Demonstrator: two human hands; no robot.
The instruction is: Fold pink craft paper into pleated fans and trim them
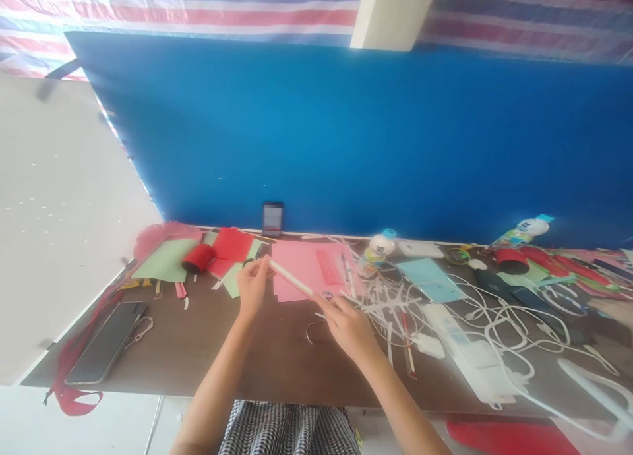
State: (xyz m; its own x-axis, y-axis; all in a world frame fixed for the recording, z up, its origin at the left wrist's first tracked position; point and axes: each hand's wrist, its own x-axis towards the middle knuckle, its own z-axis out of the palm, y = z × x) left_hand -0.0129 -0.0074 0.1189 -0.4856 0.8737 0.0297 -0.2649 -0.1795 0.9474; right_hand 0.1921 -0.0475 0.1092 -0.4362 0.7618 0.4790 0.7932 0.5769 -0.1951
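Hands: Two bare hands are working above a brown tabletop, the left hand pinching with thumb and fingers drawn together, the right hand closing its fingers likewise; neither is showing a wide gap.
Strip: One narrow, pale strip is spanning the space between the hands, its upper end sitting in the left fingertips, its lower end in the right, its bare middle sloping down toward the right hand.
Pink sheet: One pink sheet is lying just beyond the strip, bearing a bundle of pink strips too blurred to count.
Red rolls: Two are resting on the table, one red roll left of the hands, a second red roll far to the right.
Bottles: Two with blue caps are showing, a nearer bottle right of the pink sheet and a farther bottle near the blue panel.
Devices: One small device is leaning upright against the panel; one dark phone is lying at left.
Cables: White cables, too tangled to count, are sprawling beside one white power strip.
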